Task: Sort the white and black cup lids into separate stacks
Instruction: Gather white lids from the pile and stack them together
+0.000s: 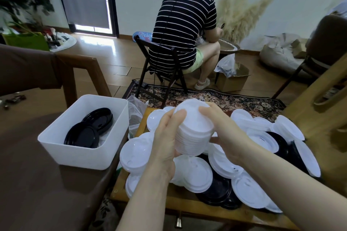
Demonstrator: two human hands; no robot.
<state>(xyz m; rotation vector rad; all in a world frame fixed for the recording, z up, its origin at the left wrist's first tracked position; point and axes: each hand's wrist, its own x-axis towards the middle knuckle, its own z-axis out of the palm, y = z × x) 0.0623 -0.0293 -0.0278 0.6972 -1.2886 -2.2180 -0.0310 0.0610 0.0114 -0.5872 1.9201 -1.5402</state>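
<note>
Both hands hold a tall stack of white lids (193, 133) above a pile of loose lids. My left hand (166, 137) grips the stack's left side, thumb up near its top. My right hand (225, 133) grips the right side, fingers curled over the top lid. Below lie several loose white lids (196, 174) mixed with black lids (216, 193) on a low wooden table (169, 202). A white bin (82, 154) at the left holds black lids (82, 137).
The bin sits on a brown surface (28, 174) at the left. A person in a striped shirt (180, 30) sits on a folding chair beyond the table, back turned. A patterned rug (234, 99), a cardboard box (232, 78) and a wooden chair (319, 88) stand around.
</note>
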